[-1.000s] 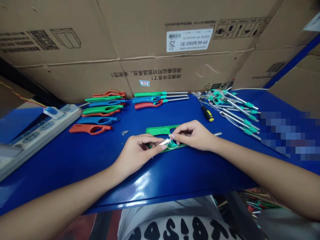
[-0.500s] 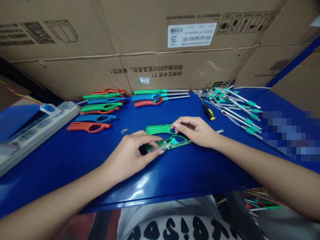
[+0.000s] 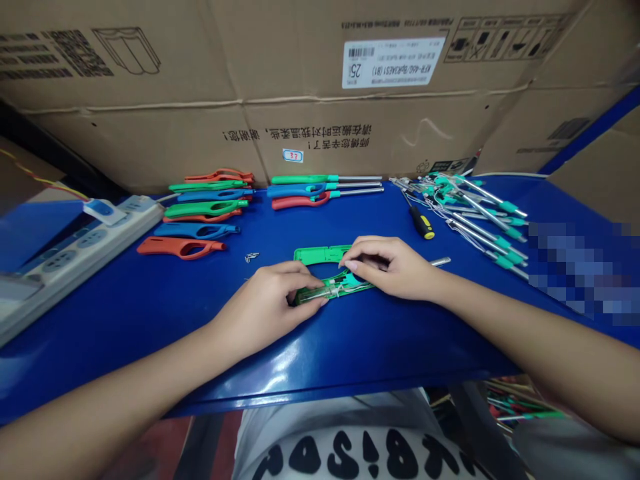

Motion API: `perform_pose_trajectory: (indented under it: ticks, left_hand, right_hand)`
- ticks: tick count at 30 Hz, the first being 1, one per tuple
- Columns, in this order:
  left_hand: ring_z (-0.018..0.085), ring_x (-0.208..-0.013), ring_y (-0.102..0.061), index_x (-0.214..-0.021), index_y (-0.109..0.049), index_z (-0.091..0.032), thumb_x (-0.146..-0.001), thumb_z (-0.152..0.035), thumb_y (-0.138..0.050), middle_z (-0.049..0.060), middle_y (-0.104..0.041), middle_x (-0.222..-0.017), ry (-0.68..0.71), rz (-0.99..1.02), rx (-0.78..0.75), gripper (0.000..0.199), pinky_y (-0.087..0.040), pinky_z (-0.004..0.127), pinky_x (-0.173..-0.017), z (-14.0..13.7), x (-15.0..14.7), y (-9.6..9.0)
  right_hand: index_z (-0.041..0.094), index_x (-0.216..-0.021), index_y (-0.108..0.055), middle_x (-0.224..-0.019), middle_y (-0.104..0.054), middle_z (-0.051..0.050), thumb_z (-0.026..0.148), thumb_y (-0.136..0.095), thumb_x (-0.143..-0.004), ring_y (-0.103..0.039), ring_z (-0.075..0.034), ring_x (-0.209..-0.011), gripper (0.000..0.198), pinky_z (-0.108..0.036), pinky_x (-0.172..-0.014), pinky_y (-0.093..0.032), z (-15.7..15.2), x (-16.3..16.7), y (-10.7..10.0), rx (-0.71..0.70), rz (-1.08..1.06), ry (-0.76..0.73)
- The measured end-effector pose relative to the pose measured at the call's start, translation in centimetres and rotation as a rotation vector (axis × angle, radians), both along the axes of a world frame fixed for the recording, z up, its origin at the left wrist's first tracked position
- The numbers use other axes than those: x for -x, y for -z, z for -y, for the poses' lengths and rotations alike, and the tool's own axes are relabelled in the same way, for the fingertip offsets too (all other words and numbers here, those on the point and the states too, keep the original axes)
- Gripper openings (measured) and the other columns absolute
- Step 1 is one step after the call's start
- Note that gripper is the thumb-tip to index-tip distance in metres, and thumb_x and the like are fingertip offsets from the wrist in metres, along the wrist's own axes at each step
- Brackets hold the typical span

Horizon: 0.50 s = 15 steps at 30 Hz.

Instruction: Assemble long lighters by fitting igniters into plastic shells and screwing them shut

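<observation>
In front of me lies an opened green gas lighter (image 3: pixel 345 291), its clear fuel tank, thin white wire and teal trigger showing in the lower casing half. My left hand (image 3: pixel 273 297) is closed around its rear end, thumb in front and fingers behind. Over the trigger loop, my right hand (image 3: pixel 393 265) has thumb and forefinger bent in a pinch; whatever they hold is too small or hidden to tell. The metal tube (image 3: pixel 441 262) sticks out beyond that hand. Just behind, the other green casing half (image 3: pixel 317 255) lies on the table, partly covered by my right fingers.
Several casing halves (image 3: pixel 183 247) lie at left, near a power strip (image 3: pixel 93 247). Assembled lighters (image 3: pixel 300 200) lie at the back, small screws (image 3: pixel 251 257) closer. At right are a screwdriver (image 3: pixel 423 223) and wired metal tubes (image 3: pixel 493 230). A cardboard box (image 3: pixel 300 67) stands behind.
My right fingertips have shifted slightly from the loose casing half toward the trigger. My left fingers have drawn back a little, still gripping the lighter. The view has moved slightly.
</observation>
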<state>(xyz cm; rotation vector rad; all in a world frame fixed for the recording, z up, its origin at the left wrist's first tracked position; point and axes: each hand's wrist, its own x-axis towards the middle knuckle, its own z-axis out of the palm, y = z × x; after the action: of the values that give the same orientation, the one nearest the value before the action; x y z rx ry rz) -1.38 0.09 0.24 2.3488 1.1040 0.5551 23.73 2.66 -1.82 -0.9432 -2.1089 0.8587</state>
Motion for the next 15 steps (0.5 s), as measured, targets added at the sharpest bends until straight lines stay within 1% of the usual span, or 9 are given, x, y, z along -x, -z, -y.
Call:
perform_pose_trajectory:
  ticks: [2, 5, 8, 12, 15]
  left_hand:
    - [0.011, -0.064, -0.060, -0.103, -0.078, -0.020, -0.089, -0.026, -0.073, 0.001, -0.072, -0.088, -0.002, 0.022, -0.008, 0.016, -0.046, 0.023, -0.061, 0.01, 0.03, -0.06]
    - [0.011, -0.065, -0.061, -0.103, -0.079, -0.020, -0.092, -0.026, -0.070, 0.001, -0.073, -0.087, 0.019, 0.047, -0.018, 0.016, -0.046, 0.023, -0.061, -0.05, 0.08, -0.10]
    - [0.012, -0.069, -0.064, -0.102, -0.080, -0.021, -0.093, -0.026, -0.069, 0.002, -0.074, -0.090, 0.036, 0.062, -0.001, 0.015, -0.047, 0.023, -0.062, -0.17, 0.09, -0.02]
    - [0.012, -0.070, -0.065, -0.098, -0.081, -0.022, -0.092, -0.022, -0.070, 0.002, -0.073, -0.087, 0.038, 0.079, 0.027, 0.013, -0.048, 0.022, -0.063, -0.24, 0.01, 0.10]
    - [0.012, -0.072, -0.066, -0.095, -0.082, -0.022, -0.092, -0.021, -0.070, 0.002, -0.072, -0.087, 0.034, 0.078, 0.015, 0.012, -0.049, 0.022, -0.064, -0.13, -0.10, 0.06]
  right_hand:
    - [0.017, -0.096, -0.074, -0.086, -0.065, -0.003, 0.026, -0.064, -0.094, -0.052, -0.010, -0.064, 0.013, -0.024, -0.058, -0.040, 0.04, -0.06, 0.07, -0.057, 0.016, -0.053]
    - [0.019, -0.096, -0.074, -0.091, -0.068, -0.004, 0.023, -0.068, -0.092, -0.061, -0.014, -0.080, 0.008, -0.027, -0.071, -0.048, 0.05, -0.12, 0.10, -0.107, 0.036, -0.124]
    - [0.021, -0.095, -0.074, -0.093, -0.068, -0.005, 0.023, -0.069, -0.092, -0.063, -0.017, -0.090, 0.006, -0.032, -0.082, -0.050, 0.05, -0.12, 0.20, -0.185, 0.084, -0.147]
    - [0.021, -0.098, -0.073, -0.096, -0.067, -0.006, 0.024, -0.067, -0.093, -0.061, -0.019, -0.092, 0.008, -0.033, -0.082, -0.049, 0.17, -0.17, 0.34, -0.270, 0.161, -0.151]
    - [0.021, -0.099, -0.073, -0.097, -0.066, -0.006, 0.026, -0.064, -0.095, -0.060, -0.019, -0.093, 0.011, -0.033, -0.080, -0.047, 0.45, -0.13, 0.28, -0.318, 0.225, -0.143]
